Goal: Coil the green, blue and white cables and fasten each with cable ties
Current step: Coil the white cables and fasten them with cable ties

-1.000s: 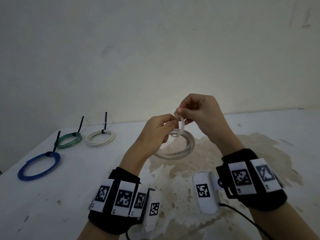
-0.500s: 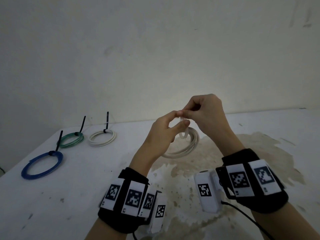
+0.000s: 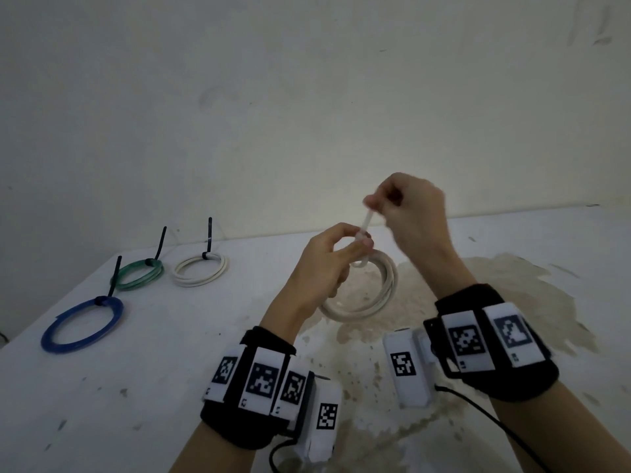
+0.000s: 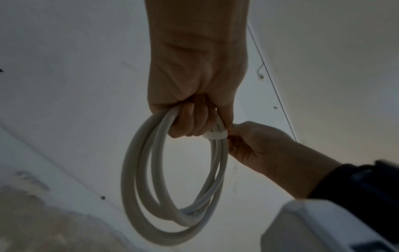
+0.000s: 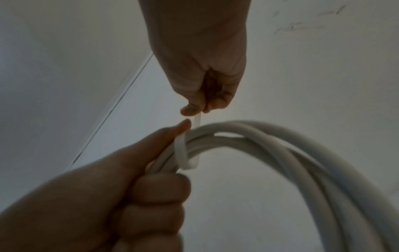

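A coiled white cable [image 3: 368, 303] [image 4: 151, 170] [image 5: 302, 153] hangs in the air above the table [image 3: 170, 387]. My left hand [image 3: 327, 261] [image 4: 194, 119] [image 5: 129, 179] grips the top of the coil, fingers curled round the strands. A white cable tie [image 3: 367, 225] [image 4: 215, 135] [image 5: 183, 153] loops round the strands beside those fingers. My right hand [image 3: 406, 206] [image 5: 200, 102] [image 4: 248, 141] pinches the tie's tail between thumb and forefinger, above the left hand, and the tail runs upward.
At the back left of the table lie a blue coil [image 3: 82, 324], a green coil [image 3: 140, 274] and a second white coil [image 3: 199, 269], each bound with a black tie that sticks up. A brown stain [image 3: 478, 302] spreads under my hands. The wall [image 3: 307, 97] stands close behind.
My right hand has risen up and away from the left, drawing the tie's tail out, so the loop around the strands has shrunk. The left hand keeps its grip on the coil.
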